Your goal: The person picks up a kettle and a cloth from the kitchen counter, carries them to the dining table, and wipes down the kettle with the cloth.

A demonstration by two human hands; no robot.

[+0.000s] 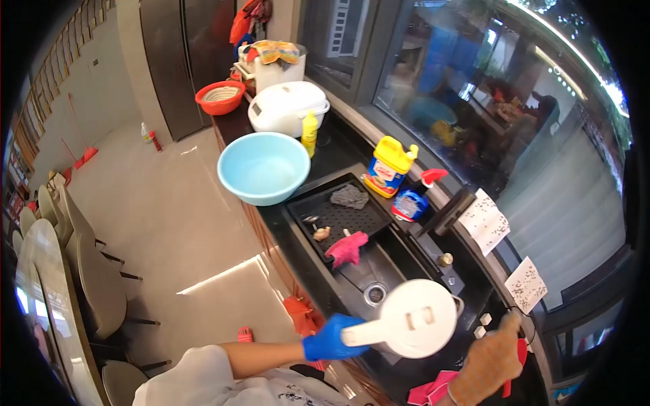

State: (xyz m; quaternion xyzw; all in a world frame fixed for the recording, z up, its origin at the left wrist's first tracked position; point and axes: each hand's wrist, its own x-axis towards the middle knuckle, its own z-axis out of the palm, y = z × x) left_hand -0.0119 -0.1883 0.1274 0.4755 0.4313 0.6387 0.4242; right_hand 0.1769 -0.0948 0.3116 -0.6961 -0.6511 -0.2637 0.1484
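My left hand [332, 337], in a blue glove, is wrapped round the handle of a white pot [418, 321]. The pot is over the near end of the dark sink, its round white top facing up. To the right, my right hand [489, 358] wears an orange-tan glove and is stretched out over the counter. Its fingertips are at a thin black cord [533, 333]; blur hides whether they grip it. Two small white blocks [483, 325] lie just left of those fingers. A red object [521, 352] is partly hidden beside the glove, and a pink cloth [433, 389] lies below.
The sink [349, 287] holds a black drain tray [332, 210] with a grey scrubber and pink cloth. Beyond stand a light blue basin [264, 169], yellow bottle [309, 134], yellow jug [391, 167], spray bottle [416, 196] and white rice cooker [288, 108]. Windows line the right; chairs [95, 284] stand left.
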